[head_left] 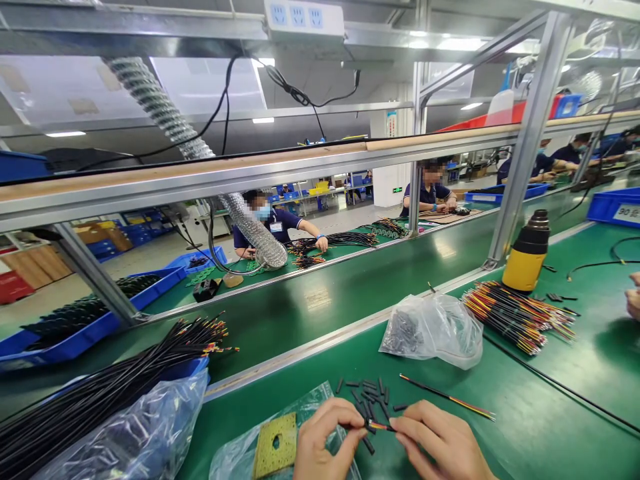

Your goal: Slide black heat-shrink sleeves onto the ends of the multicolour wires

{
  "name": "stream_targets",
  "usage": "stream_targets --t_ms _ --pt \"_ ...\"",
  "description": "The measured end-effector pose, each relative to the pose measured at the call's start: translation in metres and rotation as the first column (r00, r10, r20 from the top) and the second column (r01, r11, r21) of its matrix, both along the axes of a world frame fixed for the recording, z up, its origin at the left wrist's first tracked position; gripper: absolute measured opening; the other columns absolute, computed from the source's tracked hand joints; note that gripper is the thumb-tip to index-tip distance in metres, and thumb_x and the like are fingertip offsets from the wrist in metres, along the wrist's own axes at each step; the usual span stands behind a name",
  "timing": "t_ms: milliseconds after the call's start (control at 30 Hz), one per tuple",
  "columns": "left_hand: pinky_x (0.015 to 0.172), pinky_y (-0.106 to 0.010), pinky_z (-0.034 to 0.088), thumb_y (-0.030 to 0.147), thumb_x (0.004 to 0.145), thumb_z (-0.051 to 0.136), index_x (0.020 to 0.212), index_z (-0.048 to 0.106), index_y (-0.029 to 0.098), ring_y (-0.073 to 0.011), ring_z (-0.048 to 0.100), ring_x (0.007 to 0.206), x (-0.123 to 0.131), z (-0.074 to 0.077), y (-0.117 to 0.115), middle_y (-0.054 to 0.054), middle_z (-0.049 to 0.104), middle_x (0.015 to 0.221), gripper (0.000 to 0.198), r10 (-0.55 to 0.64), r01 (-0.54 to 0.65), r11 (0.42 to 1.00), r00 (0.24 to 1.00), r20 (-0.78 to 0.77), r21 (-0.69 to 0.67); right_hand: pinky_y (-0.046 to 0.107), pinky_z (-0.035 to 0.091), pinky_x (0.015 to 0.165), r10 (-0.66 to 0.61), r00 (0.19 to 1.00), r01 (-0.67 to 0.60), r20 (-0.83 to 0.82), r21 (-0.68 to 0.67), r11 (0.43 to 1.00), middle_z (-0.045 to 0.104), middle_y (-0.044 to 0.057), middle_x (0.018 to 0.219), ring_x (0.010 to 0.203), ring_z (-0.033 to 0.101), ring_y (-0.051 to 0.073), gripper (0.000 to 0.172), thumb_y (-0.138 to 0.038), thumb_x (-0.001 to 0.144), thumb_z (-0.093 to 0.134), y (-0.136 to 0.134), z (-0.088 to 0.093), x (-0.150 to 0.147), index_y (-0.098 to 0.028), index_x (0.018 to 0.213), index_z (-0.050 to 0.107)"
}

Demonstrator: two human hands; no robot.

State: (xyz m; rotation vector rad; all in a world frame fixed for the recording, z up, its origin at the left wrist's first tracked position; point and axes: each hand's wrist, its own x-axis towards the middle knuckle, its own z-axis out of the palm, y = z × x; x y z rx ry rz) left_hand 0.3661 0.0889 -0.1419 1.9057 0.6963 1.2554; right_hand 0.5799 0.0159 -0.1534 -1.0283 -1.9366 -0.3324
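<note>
My left hand and my right hand are close together near the bottom of the head view. Between their fingertips runs a short cable with red, yellow and black wires, pinched from both sides. Whether a black sleeve sits over it at the left fingertips, I cannot make out. Just behind the fingers lie several short black tubes. A cut cable with bare coloured ends rests beyond my right hand. Beside my left hand, a yellow sponge with a hole lies on a clear plastic bag.
A bag of small dark parts, a bundle of cut cables and a yellow heat gun stand at right. Long black cables fill the left. Another person's hand shows at the right edge. Co-workers sit across the belt.
</note>
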Motion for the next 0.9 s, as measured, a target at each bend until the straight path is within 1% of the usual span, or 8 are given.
stream_targets --t_ms 233,367,467,567,633,700,833,900 --pt "0.073 -0.024 0.054 0.009 0.083 0.074 0.081 0.073 0.025 -0.0173 0.07 0.076 0.0 -0.003 0.002 0.002 0.074 0.081 0.017 -0.019 0.019 0.999 1.0 -0.016 0.038 0.024 0.052 0.057 0.003 1.0 -0.003 0.004 0.004 1.0 0.069 0.009 0.08 0.066 0.065 0.018 0.021 -0.01 0.1 0.049 -0.001 -0.002 -0.001 -0.015 0.112 0.065" --pt "0.072 -0.023 0.055 0.007 0.086 0.071 0.086 0.069 0.025 -0.0167 0.07 0.077 -0.004 -0.005 0.006 0.001 0.073 0.083 0.018 -0.007 0.022 0.987 0.996 -0.094 0.159 0.024 0.049 0.054 -0.03 0.997 0.027 0.065 0.046 0.999 0.068 0.007 0.078 0.063 0.063 0.017 0.021 -0.008 0.098 0.049 0.0 -0.002 -0.001 -0.015 0.108 0.067" --pt "0.071 -0.026 0.055 0.005 0.092 0.061 0.095 0.067 0.024 -0.0185 0.069 0.079 -0.009 -0.004 0.009 -0.002 0.073 0.086 0.019 -0.016 0.098 0.934 0.972 -0.233 0.343 0.025 0.046 0.054 -0.058 0.992 0.052 0.108 0.054 0.997 0.068 0.006 0.078 0.062 0.061 0.016 0.025 -0.006 0.097 0.047 0.0 -0.001 -0.001 -0.016 0.107 0.068" --pt "0.07 -0.032 0.055 0.006 0.096 0.051 0.106 0.066 0.024 -0.0224 0.068 0.079 -0.012 -0.002 0.011 -0.006 0.074 0.09 0.025 0.001 0.188 0.866 0.925 -0.379 0.463 0.025 0.045 0.054 -0.04 0.995 0.043 0.093 -0.025 0.999 0.067 0.005 0.078 0.061 0.061 0.017 0.025 -0.009 0.099 0.045 0.001 0.001 -0.003 -0.017 0.105 0.067" --pt "0.071 -0.032 0.056 0.008 0.096 0.053 0.111 0.065 0.024 -0.0233 0.069 0.079 -0.012 0.0 0.01 -0.007 0.076 0.092 0.025 -0.033 0.251 0.862 0.895 -0.446 0.44 0.025 0.046 0.054 -0.005 0.999 0.011 0.049 -0.121 0.993 0.066 0.005 0.077 0.063 0.062 0.017 0.026 -0.013 0.102 0.041 0.001 0.002 -0.005 -0.018 0.103 0.066" --pt "0.073 -0.03 0.057 0.01 0.094 0.059 0.112 0.065 0.024 -0.0224 0.071 0.08 -0.01 0.0 0.009 -0.006 0.078 0.092 0.023 -0.089 0.283 0.885 0.882 -0.463 0.37 0.025 0.047 0.056 0.028 1.0 -0.026 0.004 -0.189 0.982 0.066 0.005 0.077 0.065 0.063 0.017 0.028 -0.017 0.105 0.038 0.001 0.002 -0.006 -0.019 0.103 0.066" --pt "0.072 -0.026 0.057 0.007 0.088 0.066 0.103 0.067 0.023 -0.0201 0.073 0.078 -0.007 -0.001 0.005 -0.003 0.077 0.087 0.022 -0.106 0.213 0.948 0.911 -0.399 0.236 0.024 0.049 0.058 0.085 0.993 -0.099 -0.079 -0.183 0.978 0.068 0.005 0.079 0.067 0.064 0.016 0.026 -0.024 0.108 0.039 0.002 -0.003 -0.008 -0.019 0.104 0.065" --pt "0.072 -0.025 0.057 0.005 0.087 0.067 0.1 0.068 0.023 -0.0193 0.073 0.077 -0.006 -0.002 0.003 -0.002 0.077 0.086 0.022 -0.1 0.191 0.959 0.919 -0.381 0.209 0.023 0.049 0.059 0.109 0.984 -0.135 -0.142 -0.183 0.974 0.068 0.005 0.079 0.068 0.064 0.016 0.025 -0.028 0.109 0.042 0.002 -0.007 -0.008 -0.019 0.103 0.065"
